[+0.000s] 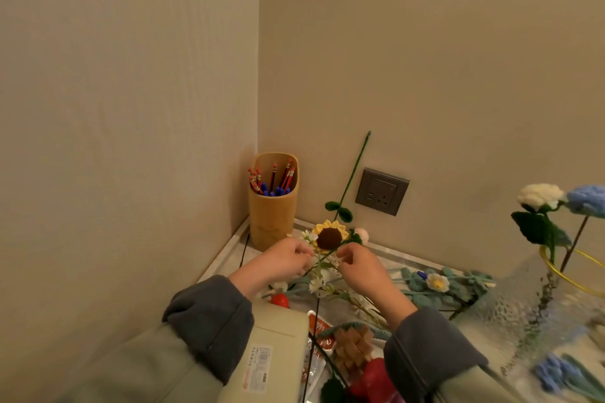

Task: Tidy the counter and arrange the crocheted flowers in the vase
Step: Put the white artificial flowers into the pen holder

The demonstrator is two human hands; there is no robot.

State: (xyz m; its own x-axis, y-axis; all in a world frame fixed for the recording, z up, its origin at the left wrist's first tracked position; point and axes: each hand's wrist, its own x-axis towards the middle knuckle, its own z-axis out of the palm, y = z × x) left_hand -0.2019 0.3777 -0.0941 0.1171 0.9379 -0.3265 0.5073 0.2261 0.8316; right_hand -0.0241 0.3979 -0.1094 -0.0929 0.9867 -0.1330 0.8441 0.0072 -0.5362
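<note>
I work in a tight corner: the counter (226, 258) ends at one wall on my left and another straight ahead, and its raised rim runs along both. The tan pencil holder (273, 206) fills the corner itself, and a grey socket (382, 191) sits low on the far wall. Open room lies only above the counter and toward me. To the right the glass vase (537, 298) stands close by, with a white rose (540, 196) and a blue flower (587, 199) already in it. I hold the sunflower (329, 238) up above the counter, between my hands and in front of the far wall. Its brown face is turned toward me, and its stem slants down and to the left. A long green stem (355, 170) with two leaves rises up and to the right behind it; I cannot tell which flower it belongs to. My left hand (284, 258) has its fingers curled and pinches the thin stems just below the head. My right hand (360, 267) pinches at the other side, thumb against fingers. Both wrists angle inward, almost meeting. Blue-green sprays (458, 288) lie flat beneath.
</note>
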